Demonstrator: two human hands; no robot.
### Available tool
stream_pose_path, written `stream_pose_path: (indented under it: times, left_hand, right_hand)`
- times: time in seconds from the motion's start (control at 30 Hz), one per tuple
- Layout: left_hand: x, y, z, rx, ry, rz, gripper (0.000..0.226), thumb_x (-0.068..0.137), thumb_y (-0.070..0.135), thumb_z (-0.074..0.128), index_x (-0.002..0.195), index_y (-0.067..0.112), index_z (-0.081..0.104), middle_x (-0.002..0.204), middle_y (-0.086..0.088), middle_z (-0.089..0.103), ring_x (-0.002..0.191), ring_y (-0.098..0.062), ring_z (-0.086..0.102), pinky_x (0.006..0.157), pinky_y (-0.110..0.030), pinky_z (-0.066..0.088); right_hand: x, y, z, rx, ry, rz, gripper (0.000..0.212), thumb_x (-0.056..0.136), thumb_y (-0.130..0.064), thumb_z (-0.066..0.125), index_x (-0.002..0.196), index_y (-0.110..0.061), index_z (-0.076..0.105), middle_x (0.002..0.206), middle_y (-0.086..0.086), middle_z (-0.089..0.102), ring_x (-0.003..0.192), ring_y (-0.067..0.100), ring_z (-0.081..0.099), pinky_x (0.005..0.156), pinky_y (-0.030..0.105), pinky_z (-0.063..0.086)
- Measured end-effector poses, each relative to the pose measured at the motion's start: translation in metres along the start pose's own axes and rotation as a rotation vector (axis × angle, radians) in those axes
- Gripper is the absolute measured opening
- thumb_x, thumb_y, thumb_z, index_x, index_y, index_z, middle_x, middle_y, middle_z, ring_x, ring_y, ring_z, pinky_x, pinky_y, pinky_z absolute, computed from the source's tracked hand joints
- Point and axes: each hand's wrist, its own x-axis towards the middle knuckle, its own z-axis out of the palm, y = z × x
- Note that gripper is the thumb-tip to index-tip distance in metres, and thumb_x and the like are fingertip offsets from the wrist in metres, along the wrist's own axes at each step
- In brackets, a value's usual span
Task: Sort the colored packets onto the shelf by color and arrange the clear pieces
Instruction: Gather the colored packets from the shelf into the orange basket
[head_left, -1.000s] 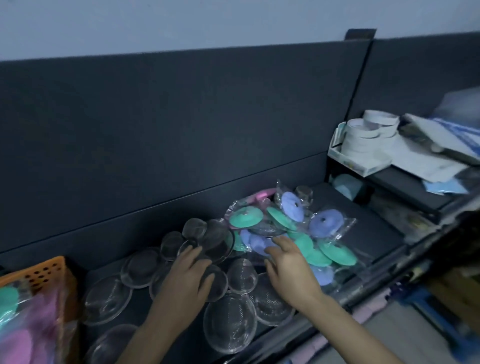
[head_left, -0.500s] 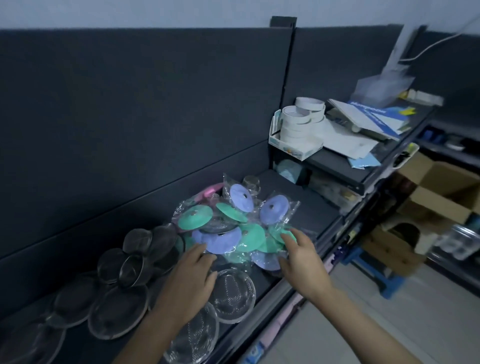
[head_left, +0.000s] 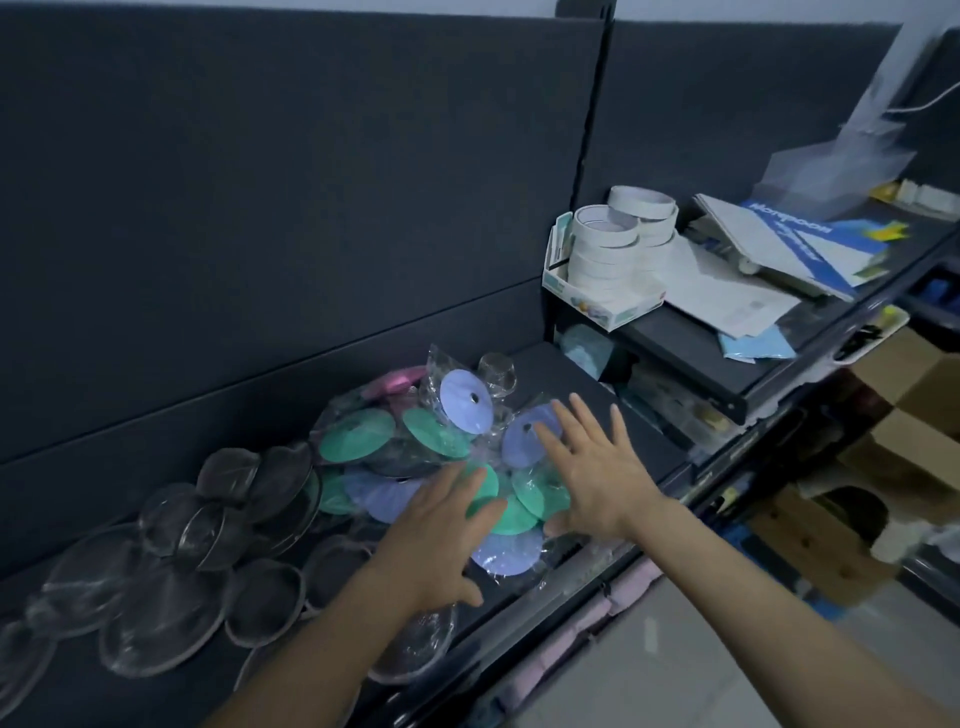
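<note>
A heap of bagged round packets lies on the dark shelf (head_left: 597, 387): green packets (head_left: 353, 441), purple packets (head_left: 465, 400) and a pink packet (head_left: 395, 382) at the back. My left hand (head_left: 441, 535) hovers flat over the heap's near edge, fingers spread, holding nothing. My right hand (head_left: 597, 467) is spread wide over the heap's right side, above a purple packet (head_left: 522, 441), empty too. Several clear dome pieces (head_left: 171, 597) overlap along the shelf to the left. One small clear piece (head_left: 496, 371) stands behind the packets.
A raised shelf at the right carries a box of white tape rolls (head_left: 618, 249), papers and a blue-and-white booklet (head_left: 795, 244). Cardboard boxes (head_left: 883, 467) sit on the floor at the right. A dark panel wall (head_left: 311, 208) backs the shelf.
The view swung right. Both hands lifted off the clear pieces and the packets and moved right over the heap, fingers now spread wide.
</note>
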Motion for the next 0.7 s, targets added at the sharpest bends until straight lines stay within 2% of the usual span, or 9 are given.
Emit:
stream_pose_path:
  times: [0.1, 0.23, 0.3, 0.33, 0.43, 0.53, 0.6, 0.67, 0.7]
  left_hand:
    - [0.017, 0.010, 0.008, 0.081, -0.014, -0.034, 0.095, 0.075, 0.034, 0.072, 0.147, 0.026, 0.010, 0.157, -0.007, -0.011, 0.142, -0.030, -0.020, 0.112, -0.041, -0.013]
    - [0.035, 0.019, 0.015, 0.170, 0.012, -0.081, 0.083, 0.081, 0.017, 0.057, 0.147, 0.025, 0.009, 0.158, -0.011, -0.008, 0.143, -0.034, -0.016, 0.114, -0.048, -0.012]
    - [0.037, 0.021, 0.019, 0.188, 0.024, -0.091, 0.080, 0.077, 0.015, 0.053, 0.146, 0.023, 0.014, 0.157, -0.013, 0.004, 0.144, -0.036, -0.004, 0.116, -0.051, -0.003]
    - [0.037, 0.022, 0.020, 0.189, 0.019, -0.085, 0.078, 0.072, 0.017, 0.054, 0.144, 0.021, 0.023, 0.154, -0.015, 0.019, 0.142, -0.037, 0.012, 0.115, -0.052, 0.007]
    - [0.034, 0.020, 0.029, 0.175, 0.089, -0.073, 0.057, 0.068, 0.023, 0.043, 0.124, 0.016, 0.050, 0.127, -0.011, 0.060, 0.116, -0.033, 0.057, 0.098, -0.050, 0.042]
    - [0.031, 0.015, 0.031, 0.166, 0.234, -0.046, 0.048, 0.074, 0.021, 0.036, 0.116, 0.014, 0.058, 0.117, -0.011, 0.066, 0.106, -0.030, 0.064, 0.087, -0.050, 0.051]
    - [0.031, 0.011, 0.032, 0.181, 0.317, -0.048, 0.045, 0.075, 0.019, 0.040, 0.117, 0.014, 0.056, 0.118, -0.010, 0.066, 0.106, -0.029, 0.064, 0.087, -0.049, 0.051]
    - [0.030, 0.008, 0.032, 0.183, 0.334, -0.060, 0.051, 0.071, 0.019, 0.059, 0.120, 0.015, 0.050, 0.119, -0.009, 0.065, 0.107, -0.030, 0.064, 0.086, -0.049, 0.051]
    - [0.030, 0.008, 0.031, 0.175, 0.295, -0.084, 0.065, 0.061, 0.019, 0.073, 0.121, 0.017, 0.048, 0.118, -0.010, 0.065, 0.107, -0.032, 0.064, 0.084, -0.050, 0.051]
  right_hand:
    - [0.013, 0.013, 0.002, -0.072, -0.092, -0.083, 0.119, 0.067, -0.071, 0.063, 0.149, -0.024, -0.011, 0.154, 0.010, -0.025, 0.140, 0.030, -0.028, 0.110, 0.061, -0.012]
    - [0.024, 0.021, 0.008, 0.078, -0.177, -0.146, 0.110, 0.073, -0.055, 0.066, 0.148, -0.029, -0.010, 0.157, 0.012, -0.014, 0.144, 0.031, -0.012, 0.113, 0.058, -0.002]
    - [0.026, 0.022, 0.012, 0.138, -0.146, -0.168, 0.100, 0.076, -0.042, 0.064, 0.149, -0.026, -0.003, 0.155, 0.015, 0.003, 0.142, 0.035, 0.008, 0.114, 0.053, 0.016]
    - [0.026, 0.024, 0.015, 0.157, -0.110, -0.177, 0.095, 0.077, -0.036, 0.062, 0.148, -0.023, 0.001, 0.153, 0.015, 0.011, 0.137, 0.037, 0.017, 0.111, 0.050, 0.025]
    - [0.027, 0.029, 0.021, 0.223, -0.051, -0.203, 0.086, 0.079, -0.029, 0.058, 0.148, -0.020, 0.007, 0.150, 0.015, 0.015, 0.128, 0.039, 0.027, 0.103, 0.044, 0.037]
    - [0.026, 0.035, 0.031, 0.226, -0.086, -0.225, 0.088, 0.079, -0.029, 0.057, 0.148, -0.020, 0.002, 0.154, 0.019, 0.008, 0.131, 0.039, 0.024, 0.108, 0.044, 0.033]
    - [0.025, 0.037, 0.039, 0.206, -0.093, -0.240, 0.091, 0.078, -0.032, 0.058, 0.148, -0.019, 0.001, 0.152, 0.016, 0.016, 0.127, 0.036, 0.026, 0.106, 0.044, 0.033]
    - [0.026, 0.038, 0.044, 0.190, -0.079, -0.253, 0.092, 0.077, -0.032, 0.057, 0.148, -0.019, 0.001, 0.150, 0.012, 0.021, 0.128, 0.035, 0.025, 0.107, 0.043, 0.030]
    - [0.025, 0.038, 0.045, 0.195, -0.075, -0.258, 0.091, 0.077, -0.031, 0.057, 0.149, -0.019, 0.002, 0.150, 0.011, 0.020, 0.131, 0.035, 0.023, 0.110, 0.043, 0.028]
